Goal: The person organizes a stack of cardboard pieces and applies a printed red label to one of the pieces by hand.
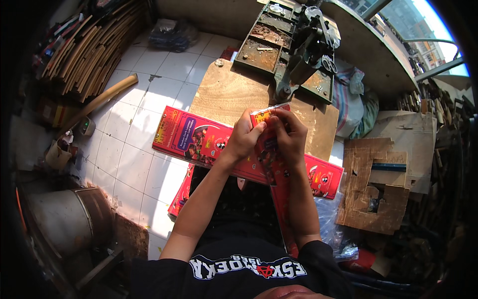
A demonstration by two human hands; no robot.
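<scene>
My left hand [243,135] and my right hand [292,133] are close together above the wooden board, fingers closed on the top end of a long, narrow red printed strip [264,117] with a yellow patch. From my hands the strip runs down toward my body, partly hidden by my right forearm. What the fingertips pinch there is too small to make out. Beneath my arms a wider red printed banner [199,142] with food pictures lies across the near edge of the wooden board [231,92]. Another red printed piece [180,194] shows below its left part.
A dark metal press [304,65] stands at the board's far side, beside a compartment tray [264,52] of small bits. Scissors [329,64] hang by the press. Cardboard stacks [94,55], a cardboard tube [107,97] and a metal drum [62,219] are left; cut cardboard [358,164] is right.
</scene>
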